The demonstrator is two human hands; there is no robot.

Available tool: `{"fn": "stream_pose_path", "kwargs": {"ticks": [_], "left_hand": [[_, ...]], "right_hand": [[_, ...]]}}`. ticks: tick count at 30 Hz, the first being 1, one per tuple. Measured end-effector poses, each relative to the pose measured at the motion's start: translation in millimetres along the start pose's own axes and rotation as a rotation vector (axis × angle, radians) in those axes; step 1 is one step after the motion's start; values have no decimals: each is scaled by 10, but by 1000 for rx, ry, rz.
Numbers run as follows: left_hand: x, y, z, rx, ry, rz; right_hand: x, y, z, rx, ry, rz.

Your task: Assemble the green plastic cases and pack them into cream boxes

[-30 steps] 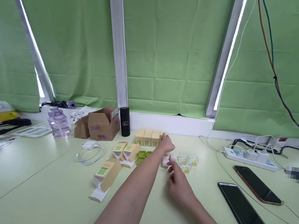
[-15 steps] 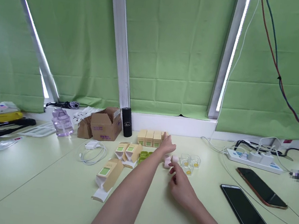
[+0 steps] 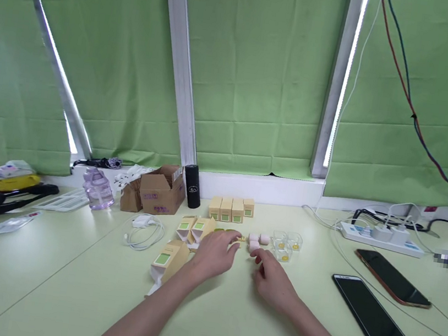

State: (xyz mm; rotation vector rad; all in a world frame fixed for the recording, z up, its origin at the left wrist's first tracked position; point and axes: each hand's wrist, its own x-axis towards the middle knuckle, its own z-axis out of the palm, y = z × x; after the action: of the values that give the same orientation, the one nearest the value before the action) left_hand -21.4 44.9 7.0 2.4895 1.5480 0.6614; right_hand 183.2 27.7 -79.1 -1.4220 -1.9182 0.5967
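Observation:
My left hand point(image 3: 217, 253) is over the green square containers point(image 3: 221, 229), which it mostly hides. Its fingers and thumb are apart, and small yellowish pieces point(image 3: 241, 240) lie by its fingertips. My right hand point(image 3: 272, 282) rests low over the table with its index finger at the nearest of several pale pink blocks point(image 3: 253, 245); its fingers are bent and apart. Right of the blocks stand clear square containers point(image 3: 293, 241) with yellow spots inside. Opened kraft boxes point(image 3: 169, 259) with green labels lie left of my left hand. Closed small kraft boxes point(image 3: 226, 209) form a row behind.
A black cylinder point(image 3: 192, 187), a cardboard box point(image 3: 162, 190) and a purple bottle point(image 3: 98, 189) stand at the back left. A white charger cable point(image 3: 148, 232) lies coiled before them. On the right are two phones point(image 3: 381, 323) and a power strip point(image 3: 381, 238) with cords.
My left hand has drawn back from the row of closed boxes, down and left to the green containers. My right hand stays about where it was. The view has shifted slightly.

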Motion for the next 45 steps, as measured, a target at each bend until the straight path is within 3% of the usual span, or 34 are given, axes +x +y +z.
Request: {"fn": "stream_pose_path", "kwargs": {"ticks": [5,10,16,23,36,45], "left_hand": [[-134,-266,-125,221,90,-158],[-205,-268,-6,260,24,-259],[-283,-190,194,307,-55,-244],[-232,-354,274,406,-111,-330],[-147,-464,293,444,-122,-352],[-182,-403,304,452,-117,-299]], "right_hand": [[-14,-49,-12,-23,3,2],[-27,-72,-36,-32,-9,-22],[-27,-56,-37,-62,-24,-41],[-36,-73,-47,-78,-43,-32],[-42,-65,-38,-82,-49,-37],[-40,-68,-42,-74,-46,-37]]}}
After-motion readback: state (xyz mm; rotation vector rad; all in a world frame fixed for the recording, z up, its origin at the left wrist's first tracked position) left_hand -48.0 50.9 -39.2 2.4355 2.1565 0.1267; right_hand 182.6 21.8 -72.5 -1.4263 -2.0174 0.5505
